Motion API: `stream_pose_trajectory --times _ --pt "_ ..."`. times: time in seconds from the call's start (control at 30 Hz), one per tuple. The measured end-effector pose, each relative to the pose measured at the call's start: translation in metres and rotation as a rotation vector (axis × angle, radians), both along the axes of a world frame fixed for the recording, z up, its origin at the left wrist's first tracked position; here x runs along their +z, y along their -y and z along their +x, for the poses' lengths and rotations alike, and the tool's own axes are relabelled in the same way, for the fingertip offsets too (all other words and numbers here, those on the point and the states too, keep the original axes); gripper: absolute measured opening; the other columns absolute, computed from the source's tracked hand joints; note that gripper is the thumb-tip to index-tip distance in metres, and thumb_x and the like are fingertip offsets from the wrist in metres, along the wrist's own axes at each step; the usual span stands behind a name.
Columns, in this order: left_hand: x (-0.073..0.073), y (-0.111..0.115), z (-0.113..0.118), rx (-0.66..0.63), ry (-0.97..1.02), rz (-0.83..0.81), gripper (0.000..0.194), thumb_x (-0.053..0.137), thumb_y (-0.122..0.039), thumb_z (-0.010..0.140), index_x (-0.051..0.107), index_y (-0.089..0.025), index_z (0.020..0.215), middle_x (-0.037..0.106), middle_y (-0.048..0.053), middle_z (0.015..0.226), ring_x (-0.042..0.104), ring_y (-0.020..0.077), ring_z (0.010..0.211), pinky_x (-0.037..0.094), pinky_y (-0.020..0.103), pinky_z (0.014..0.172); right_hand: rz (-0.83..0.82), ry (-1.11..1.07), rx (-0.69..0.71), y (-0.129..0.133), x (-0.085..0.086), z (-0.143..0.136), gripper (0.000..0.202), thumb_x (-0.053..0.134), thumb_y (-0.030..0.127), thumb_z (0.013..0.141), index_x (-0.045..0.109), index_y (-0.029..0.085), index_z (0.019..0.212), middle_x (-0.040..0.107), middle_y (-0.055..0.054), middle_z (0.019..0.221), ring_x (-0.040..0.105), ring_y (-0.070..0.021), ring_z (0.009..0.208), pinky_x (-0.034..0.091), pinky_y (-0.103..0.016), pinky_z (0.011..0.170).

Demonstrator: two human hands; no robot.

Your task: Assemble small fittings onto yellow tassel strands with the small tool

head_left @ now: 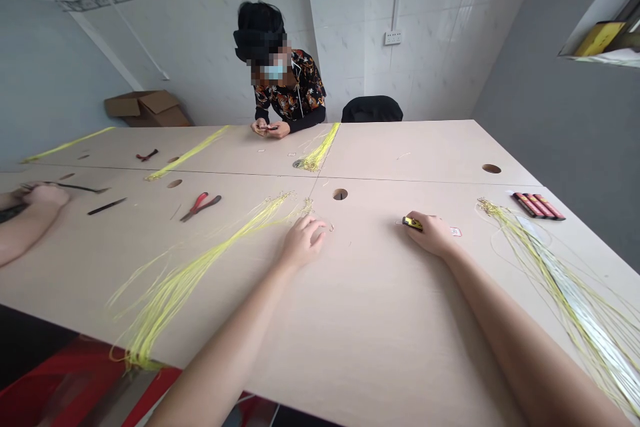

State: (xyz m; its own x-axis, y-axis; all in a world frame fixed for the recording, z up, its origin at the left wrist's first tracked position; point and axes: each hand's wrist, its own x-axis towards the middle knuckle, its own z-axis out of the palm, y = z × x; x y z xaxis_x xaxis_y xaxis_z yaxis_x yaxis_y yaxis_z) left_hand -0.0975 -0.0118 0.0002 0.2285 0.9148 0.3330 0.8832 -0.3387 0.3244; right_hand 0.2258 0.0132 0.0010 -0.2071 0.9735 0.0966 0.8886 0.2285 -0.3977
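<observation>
My right hand (431, 233) is closed round a small yellow and black tool (413, 223) with a thin clear tip, low over the table. My left hand (301, 240) rests near the middle with its fingers apart and curved, holding nothing that shows. Just right of its fingertips lies a tiny reddish hook-like piece (331, 227). Beside the left hand, the gold-coloured ends of a bundle of yellow lines (200, 263) fan out, and the bundle runs to the near table edge. A small red and white label (455, 231) lies right of my right hand.
The table (370, 320) also bears red-handled pliers (201, 205), a black tool (107, 206), several red and black packs (539, 206) and a second yellow bundle (550, 267) at right. Another person (287, 93) sits opposite; a third person's hands (45, 195) are at left. Round holes include one ahead (340, 194).
</observation>
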Motion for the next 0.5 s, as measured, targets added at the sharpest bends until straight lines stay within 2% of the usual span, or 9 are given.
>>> stream_pose_trajectory --times 0.1,0.17,0.23,0.3,0.43,0.5 --pt "0.0000 -0.0015 -0.0012 -0.003 -0.040 -0.052 0.036 0.035 -0.028 0.090 0.057 -0.023 0.119 0.056 0.007 0.120 0.049 0.0210 0.110 0.038 0.035 0.095 -0.010 0.006 -0.006 0.0001 0.0009 -0.0004 0.021 0.046 0.033 0.080 0.061 0.022 0.089 0.066 -0.005 0.077 0.055 -0.0189 0.068 0.030 -0.023 0.056" --pt "-0.0002 -0.0016 -0.0014 -0.014 -0.083 -0.114 0.041 0.028 -0.031 0.093 0.050 -0.030 0.128 0.047 0.002 0.136 0.041 0.0234 0.120 0.033 0.039 0.099 -0.017 0.006 -0.007 0.0003 0.0016 -0.0006 0.021 0.046 0.033 0.080 0.061 0.022 0.089 0.066 -0.005 0.077 0.055 -0.0190 0.068 0.031 -0.024 0.056" --pt "-0.0007 -0.0012 -0.0007 -0.030 -0.124 -0.178 0.042 0.025 -0.035 0.094 0.046 -0.037 0.130 0.041 -0.002 0.143 0.036 0.0254 0.126 0.029 0.044 0.100 -0.020 0.005 -0.005 0.0006 0.0023 -0.0010 0.021 0.045 0.034 0.080 0.061 0.022 0.088 0.066 -0.005 0.077 0.055 -0.0189 0.068 0.031 -0.024 0.057" --pt "-0.0012 -0.0008 0.0005 -0.044 -0.142 -0.216 0.041 0.025 -0.037 0.095 0.047 -0.038 0.129 0.043 -0.003 0.142 0.035 0.0253 0.127 0.028 0.045 0.100 -0.018 0.009 -0.004 0.0008 0.0029 -0.0014 0.021 0.045 0.034 0.080 0.061 0.022 0.088 0.066 -0.005 0.078 0.055 -0.0189 0.068 0.031 -0.024 0.057" --pt "-0.0008 -0.0021 0.0010 -0.070 -0.074 -0.193 0.040 0.025 -0.034 0.095 0.056 -0.028 0.119 0.061 0.002 0.122 0.047 0.0204 0.117 0.034 0.038 0.096 -0.004 0.024 0.000 0.0006 0.0033 -0.0018 0.019 0.047 0.030 0.079 0.061 0.021 0.088 0.067 -0.005 0.080 0.056 -0.0192 0.070 0.030 -0.023 0.057" --pt "-0.0011 -0.0037 -0.0007 -0.059 -0.022 -0.161 0.038 0.027 -0.030 0.094 0.057 -0.023 0.116 0.064 0.004 0.112 0.053 0.0191 0.109 0.037 0.035 0.092 0.001 0.024 0.006 0.0003 0.0033 -0.0016 0.019 0.047 0.029 0.079 0.061 0.021 0.088 0.067 -0.006 0.081 0.056 -0.0194 0.070 0.030 -0.024 0.058"
